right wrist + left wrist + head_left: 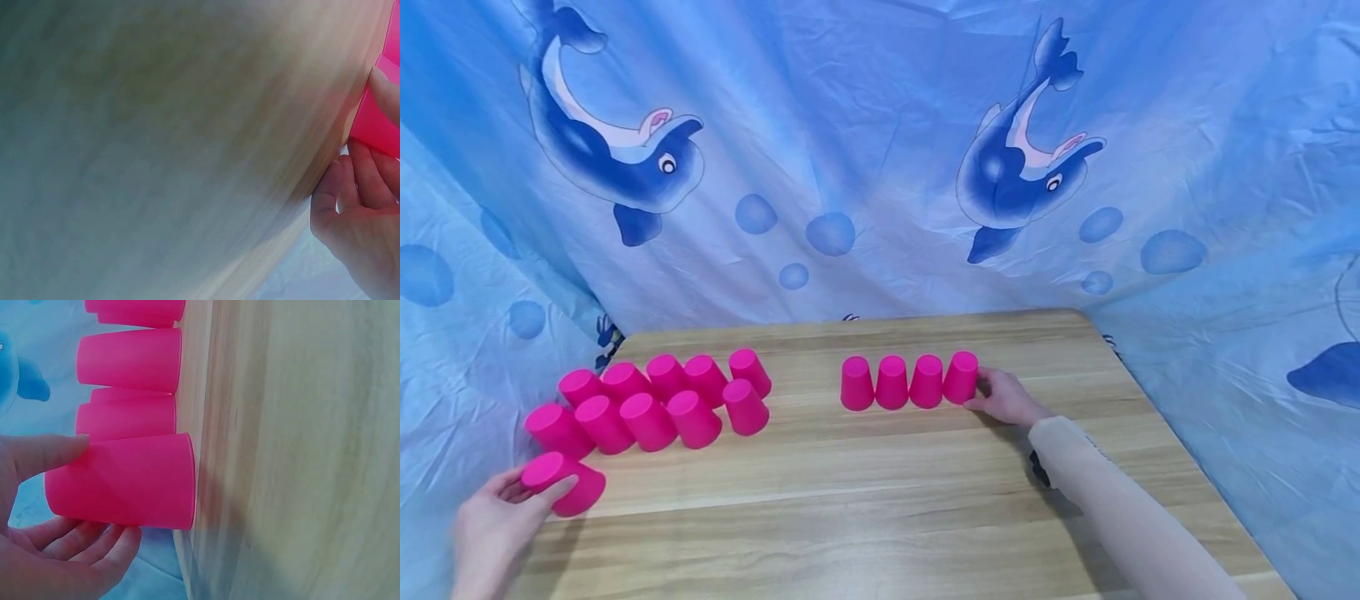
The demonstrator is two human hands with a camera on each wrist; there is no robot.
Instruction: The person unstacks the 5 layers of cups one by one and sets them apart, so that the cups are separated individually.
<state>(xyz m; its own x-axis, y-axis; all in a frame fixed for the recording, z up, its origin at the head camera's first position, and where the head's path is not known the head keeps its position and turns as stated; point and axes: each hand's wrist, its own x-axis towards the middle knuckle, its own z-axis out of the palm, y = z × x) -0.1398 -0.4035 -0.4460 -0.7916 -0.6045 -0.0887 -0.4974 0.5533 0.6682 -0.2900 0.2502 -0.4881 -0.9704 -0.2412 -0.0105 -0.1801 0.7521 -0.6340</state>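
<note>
At the table's near left, my left hand [497, 521] grips an upside-down pink cup [580, 490], thumb on one side and fingers on the other. The left wrist view has the same cup [125, 481] with its rim at the table surface. My right hand [1009, 400] holds the rightmost pink cup [961, 379] of a short row. In the right wrist view that cup [375, 122] is partly cut off by the frame edge, with the thumb and fingers about it. Beside it, other upside-down cups [892, 383] stand in line.
Two rows of upside-down pink cups [649, 423] stand on the left of the wooden table [850, 517]. A gap separates them from the right-hand row. Blue dolphin-printed cloth [880, 167] hangs behind the table and along both sides.
</note>
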